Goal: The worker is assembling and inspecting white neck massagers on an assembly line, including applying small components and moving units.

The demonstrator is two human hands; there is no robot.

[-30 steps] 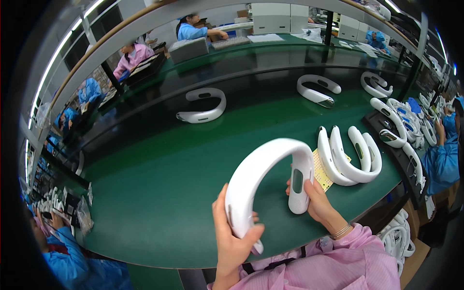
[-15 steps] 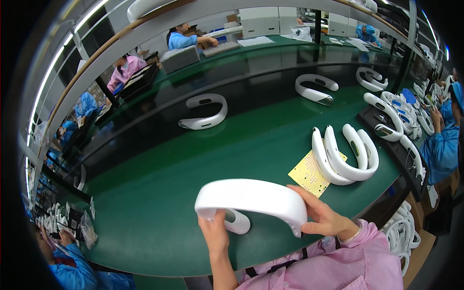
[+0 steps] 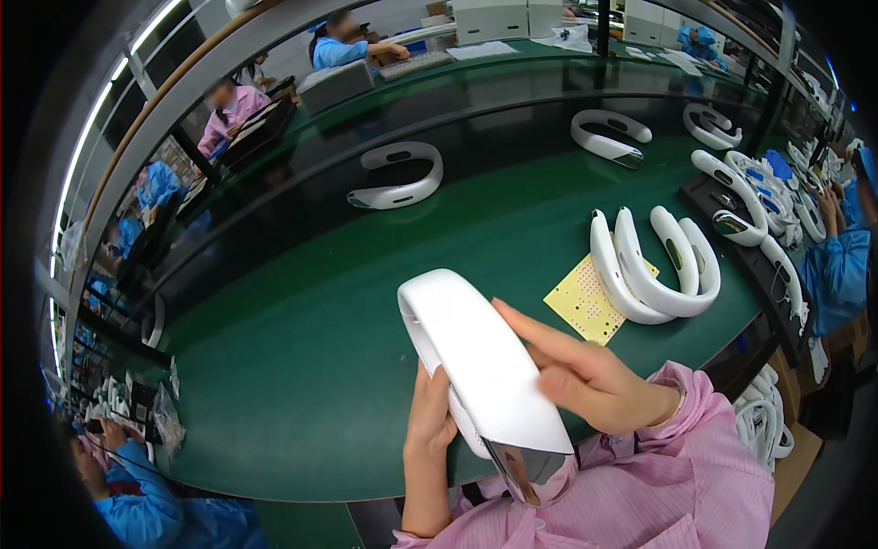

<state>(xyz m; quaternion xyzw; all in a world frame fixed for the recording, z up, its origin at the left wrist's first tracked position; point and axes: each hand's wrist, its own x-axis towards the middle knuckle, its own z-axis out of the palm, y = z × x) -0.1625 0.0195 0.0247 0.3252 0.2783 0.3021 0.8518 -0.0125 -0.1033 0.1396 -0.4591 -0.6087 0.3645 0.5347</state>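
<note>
- i'm gripping a white band (image 3: 480,348): left hand (image 3: 430,412) curled, right hand (image 3: 599,384) half-open against it
- two bands (image 3: 677,304) are lying centre-right; can't tell what's finished

The left fingers (image 3: 425,392) grip while the right fingers (image 3: 540,333) extend.

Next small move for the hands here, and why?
Probably settle the right hand more securely on the white curved band before turning it. The left hand holds its left side; the right fingers lie along the opposite edge, thumb blurred, so I can't tell how firmly they grip.
</note>
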